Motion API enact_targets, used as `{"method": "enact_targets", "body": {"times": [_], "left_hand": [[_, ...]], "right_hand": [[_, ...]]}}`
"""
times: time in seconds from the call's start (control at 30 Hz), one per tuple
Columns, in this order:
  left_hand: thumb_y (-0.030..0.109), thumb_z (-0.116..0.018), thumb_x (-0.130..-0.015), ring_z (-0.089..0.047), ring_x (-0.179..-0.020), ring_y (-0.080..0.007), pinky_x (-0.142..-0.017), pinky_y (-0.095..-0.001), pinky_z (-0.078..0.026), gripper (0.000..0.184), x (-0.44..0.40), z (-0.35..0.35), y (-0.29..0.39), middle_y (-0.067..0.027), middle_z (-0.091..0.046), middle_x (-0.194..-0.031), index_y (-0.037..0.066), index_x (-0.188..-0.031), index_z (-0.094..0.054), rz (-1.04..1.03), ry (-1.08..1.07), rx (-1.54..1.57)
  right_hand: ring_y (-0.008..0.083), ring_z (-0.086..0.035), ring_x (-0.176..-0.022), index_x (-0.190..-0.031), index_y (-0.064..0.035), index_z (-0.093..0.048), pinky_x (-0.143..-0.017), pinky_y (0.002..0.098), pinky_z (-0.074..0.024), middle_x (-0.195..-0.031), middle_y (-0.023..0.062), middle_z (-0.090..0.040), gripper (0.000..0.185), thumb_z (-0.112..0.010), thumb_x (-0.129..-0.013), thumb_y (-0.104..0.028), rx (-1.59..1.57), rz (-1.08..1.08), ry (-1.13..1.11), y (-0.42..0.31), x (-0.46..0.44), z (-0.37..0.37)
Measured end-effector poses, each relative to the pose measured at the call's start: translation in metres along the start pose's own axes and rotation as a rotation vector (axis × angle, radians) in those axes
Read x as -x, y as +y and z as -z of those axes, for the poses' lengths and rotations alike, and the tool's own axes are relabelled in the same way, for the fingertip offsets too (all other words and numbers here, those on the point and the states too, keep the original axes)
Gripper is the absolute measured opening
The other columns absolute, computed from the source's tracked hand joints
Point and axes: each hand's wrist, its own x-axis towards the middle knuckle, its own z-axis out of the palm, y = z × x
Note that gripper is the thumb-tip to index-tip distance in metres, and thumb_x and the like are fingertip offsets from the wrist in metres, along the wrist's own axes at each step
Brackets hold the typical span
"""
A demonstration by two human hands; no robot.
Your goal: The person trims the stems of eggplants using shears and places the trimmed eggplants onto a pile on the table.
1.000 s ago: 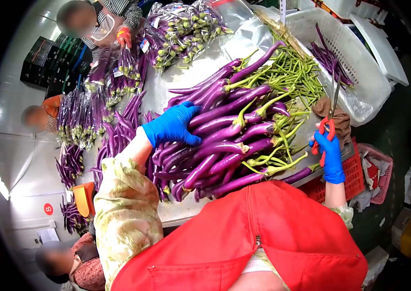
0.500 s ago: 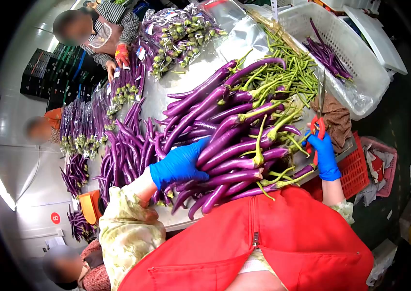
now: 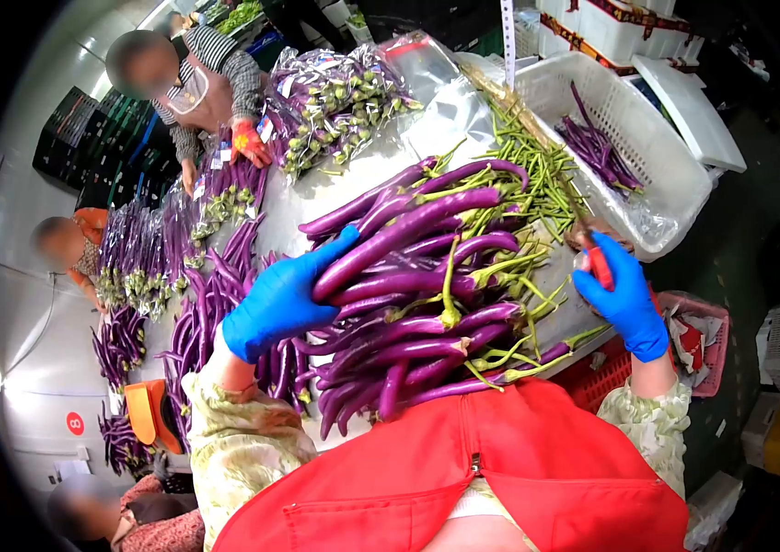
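A long purple eggplant (image 3: pixel 408 235) lies slantwise over the upper part of our heap of eggplants (image 3: pixel 427 350), its blunt end toward our left hand (image 3: pixel 279 308). That hand's fingers are bent round this end, thumb on the near side and fingertips on the far side, gripping it. Our right hand (image 3: pixel 624 299) has its fingers closed on the red handles of the scissors (image 3: pixel 600 265), whose blades point away from us beside the heap; they are blurred, so we cannot tell whether they are parted.

We judge the step in hand to be singling out this one eggplant from the heap. Moving it cleanly would call for a firm but gentle hold, with its stem kept free of the tangled green stalks and the blades kept off its skin.

Beyond the heap we have green beans (image 3: pixel 537 166) on the metal table (image 3: pixel 302 198), with a brown cloth (image 3: pixel 615 232) just behind the scissors. Farther out, a white crate (image 3: pixel 684 198) holds a few slim eggplants (image 3: pixel 597 152). Across from us, a co-worker (image 3: pixel 201 97) reaches to bagged eggplants with a red-gloved hand (image 3: pixel 247 143)
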Motion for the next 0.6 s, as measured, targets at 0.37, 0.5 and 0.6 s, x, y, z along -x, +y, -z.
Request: {"method": "enact_targets", "body": {"times": [0.37, 0.5, 0.6], "left_hand": [[0.003, -0.069, -0.064, -0.065, -0.09, -0.0204, -0.082, -0.0331, -0.049, 0.059, 0.073, 0.08, 0.011, -0.0125, -0.066, -0.101, 0.01, -0.121, -0.058, -0.205, 0.356, -0.068], [0.006, -0.063, -0.065, -0.064, -0.083, -0.0304, -0.077, -0.0374, -0.049, 0.054, 0.026, 0.065, 0.004, -0.0189, -0.064, -0.092, 0.013, -0.119, -0.058, -0.042, 0.345, -0.224], [0.011, -0.065, -0.066, -0.065, -0.083, -0.0272, -0.077, -0.0347, -0.049, 0.054, 0.0, 0.053, -0.023, -0.018, -0.065, -0.093, 0.013, -0.12, -0.058, -0.037, 0.402, -0.167]], "right_hand": [[0.0091, -0.056, -0.073, -0.128, -0.0003, -0.046, -0.064, 0.0222, -0.0434, -0.087, 0.0034, -0.059, 0.054, -0.064, -0.08, -0.015, -0.372, -0.336, -0.292, -0.029, -0.004, 0.005], [0.004, -0.046, -0.072, -0.131, -0.007, -0.046, -0.06, 0.02, -0.037, -0.092, -0.0029, -0.054, 0.057, -0.068, -0.079, -0.018, -0.432, -0.287, -0.28, -0.029, -0.014, -0.013], [0.0032, -0.045, -0.076, -0.13, -0.0073, -0.048, -0.063, 0.0197, -0.0364, -0.096, -0.0038, -0.053, 0.056, -0.069, -0.079, -0.016, -0.425, -0.323, -0.354, -0.029, -0.017, -0.014]]}}
